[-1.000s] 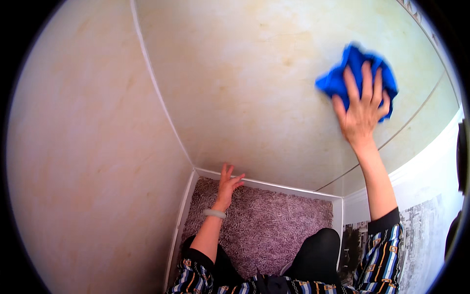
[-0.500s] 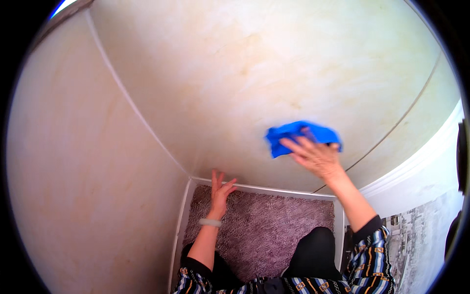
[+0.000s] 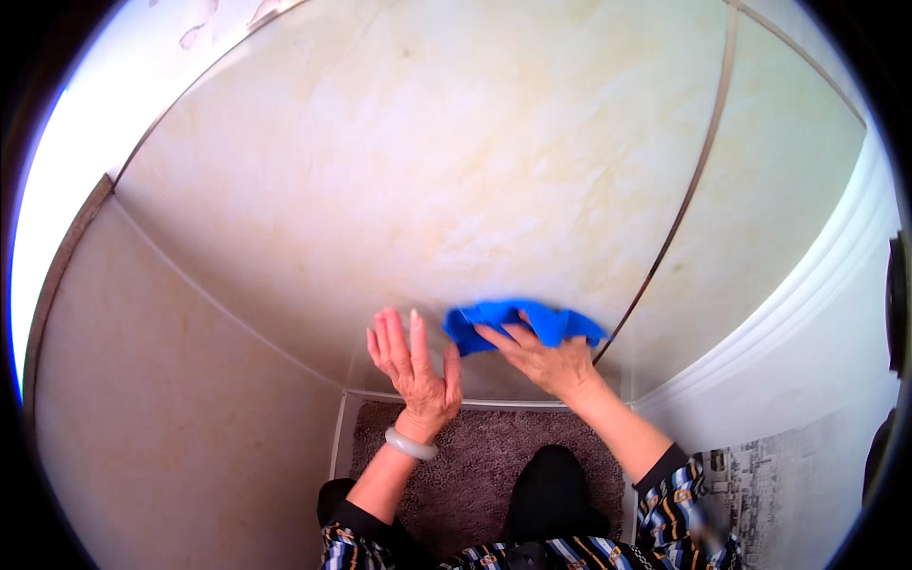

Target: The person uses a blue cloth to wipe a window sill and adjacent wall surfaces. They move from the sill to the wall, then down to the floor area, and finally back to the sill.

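Nearest, one person in two patterned sleeves with black cuffs, left and right, the black-clad legs below. One pale bangle, worn at the left wrist. One left hand, bare, fingers stretched upward and a little apart, thumb out to the right, nothing in its grasp; raised before the lower edge of the facing wall, near its left corner; whether the palm touches the surface I cannot tell. One right hand, bare, reaching inward, its fingers grasping a cloth and bearing it against the wall. One blue cloth, crumpled, at the lower part of the facing wall, between the left hand and the foot of a dark seam. Beneath, one mottled purple-brown carpet, met at its far edge by a white skirting strip. Beyond, the facing wall itself, cream with yellowish marbling, the seam running down toward its lower right corner. To the left, one side wall, similarly mottled, its upper edge capped by a brown strip. To the right, one white surface bearing a black-and-white print low down.
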Action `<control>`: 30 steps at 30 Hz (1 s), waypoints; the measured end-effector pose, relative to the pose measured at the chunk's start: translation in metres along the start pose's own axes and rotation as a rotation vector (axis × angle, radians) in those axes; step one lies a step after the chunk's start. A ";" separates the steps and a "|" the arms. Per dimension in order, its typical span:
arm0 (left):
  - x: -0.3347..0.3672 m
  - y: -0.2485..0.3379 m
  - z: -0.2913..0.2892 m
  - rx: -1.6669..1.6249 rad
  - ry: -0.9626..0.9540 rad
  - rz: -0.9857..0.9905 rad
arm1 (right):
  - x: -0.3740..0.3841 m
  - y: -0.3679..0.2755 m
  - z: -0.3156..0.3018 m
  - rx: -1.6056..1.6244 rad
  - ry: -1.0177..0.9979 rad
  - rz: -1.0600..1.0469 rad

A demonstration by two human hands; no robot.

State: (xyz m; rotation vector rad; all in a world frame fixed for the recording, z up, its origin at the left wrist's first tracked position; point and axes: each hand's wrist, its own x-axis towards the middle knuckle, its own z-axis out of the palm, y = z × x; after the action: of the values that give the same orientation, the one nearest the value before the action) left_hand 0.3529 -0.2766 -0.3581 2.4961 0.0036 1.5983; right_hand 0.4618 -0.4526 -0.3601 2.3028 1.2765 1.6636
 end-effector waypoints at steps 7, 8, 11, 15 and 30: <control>0.023 -0.036 0.032 0.112 0.046 0.351 | 0.048 0.097 -0.038 -0.153 0.263 0.309; 0.027 -0.040 0.032 0.161 0.036 0.430 | 0.071 0.120 -0.048 -0.113 0.356 0.376; 0.026 -0.029 0.055 0.110 0.133 0.404 | 0.101 0.169 -0.074 -0.175 0.500 0.295; 0.029 -0.028 0.061 0.105 0.156 0.450 | 0.062 0.121 -0.056 -0.176 0.434 0.501; 0.024 -0.031 0.067 0.136 0.146 0.446 | 0.008 0.105 -0.026 -0.249 0.465 0.578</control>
State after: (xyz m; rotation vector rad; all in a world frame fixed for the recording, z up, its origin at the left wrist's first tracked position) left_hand 0.4265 -0.2537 -0.3682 2.6051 -0.4720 2.0043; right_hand 0.5035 -0.5283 -0.2948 2.3391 0.3771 2.4734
